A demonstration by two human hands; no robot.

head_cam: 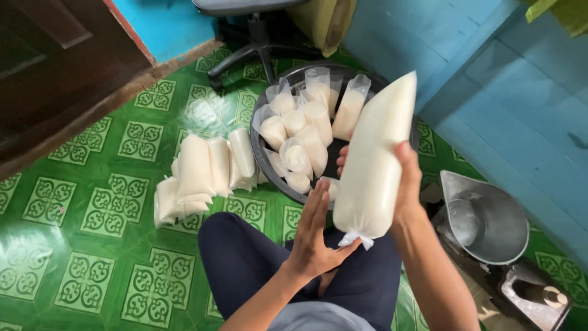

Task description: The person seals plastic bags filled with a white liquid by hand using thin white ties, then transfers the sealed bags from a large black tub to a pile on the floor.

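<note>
The right hand [409,178] wraps around a long clear bag [373,165] full of white liquid. Its fingers are closed on the bag's side, and the bag tilts with its pointy top up toward one o'clock. The tied knot hangs at the bottom end. The left hand [315,236] is open and flat, with the fingers straight. It sits just under the bag's low end, at about seven o'clock from the bag, and its thumb reaches out by the knot.

Behind the bag, at eleven o'clock from it, is a round dark tub [264,160]. Many small bags [303,132] of the same white liquid stand and lean inside it. On the green patterned floor [92,208], at nine o'clock from the tub, lies a pile of flat filled bags [199,175], touching each other. At four o'clock from the long bag sits a shiny metal scoop [484,220]. The person's knees in dark blue trousers [245,257] are at the bottom.
</note>
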